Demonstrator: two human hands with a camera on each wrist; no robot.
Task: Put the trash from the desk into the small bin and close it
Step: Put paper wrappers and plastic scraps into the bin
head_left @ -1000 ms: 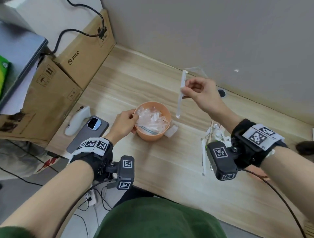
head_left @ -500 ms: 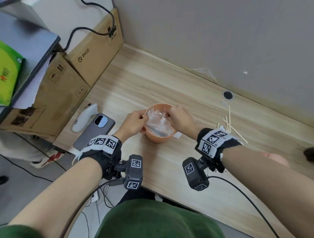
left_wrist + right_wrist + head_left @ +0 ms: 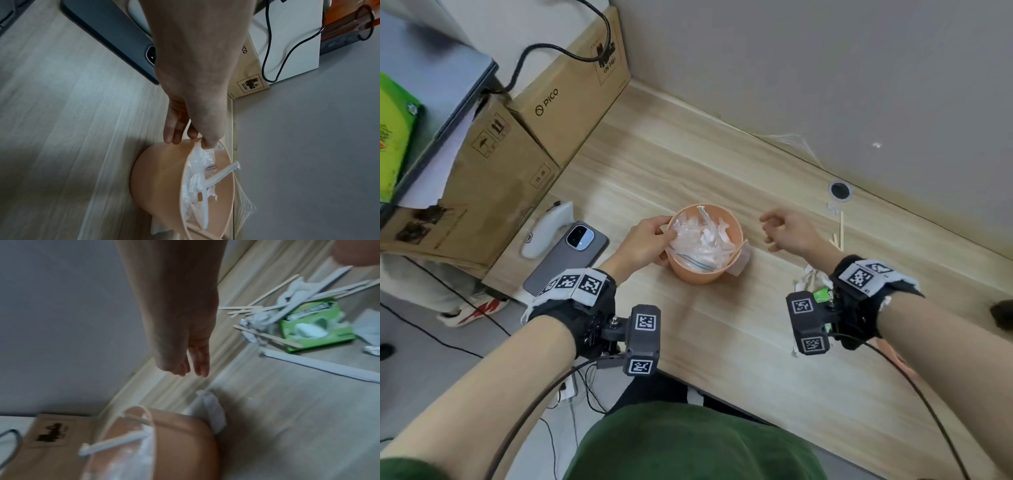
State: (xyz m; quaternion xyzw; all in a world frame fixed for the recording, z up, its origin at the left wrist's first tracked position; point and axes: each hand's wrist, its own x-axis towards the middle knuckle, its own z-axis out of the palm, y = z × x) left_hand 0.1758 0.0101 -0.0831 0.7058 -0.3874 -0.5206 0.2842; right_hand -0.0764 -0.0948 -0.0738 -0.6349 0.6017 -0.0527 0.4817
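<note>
Your left hand (image 3: 645,241) holds the small bin (image 3: 705,270) by its near-left rim. Your thumb dips just inside the rim, on the clear plastic liner (image 3: 202,155), and your fingers (image 3: 174,129) press the outside wall. The small bin is peach-colored and stands upright in the middle of the table (image 3: 722,335). It has no lid on it. Inside lie crumpled clear plastic wrappers (image 3: 702,236) and a long white paper sleeve (image 3: 221,174) that leans up against the far rim.

Your right hand (image 3: 787,231) hangs in the air just to the right of the small bin. Its fingers are loosely curled and it holds nothing.

More trash waits on the table near your right wrist: thin wooden sticks (image 3: 252,307), crumpled white paper (image 3: 259,319), a green packet (image 3: 316,326) and another long white paper sleeve (image 3: 320,363). A few of the sticks lie on top of the green packet.

To the left of the small bin lie a gray phone (image 3: 566,257) and a white controller (image 3: 548,229), touching side by side. Behind them stand cardboard boxes (image 3: 517,144).
</note>
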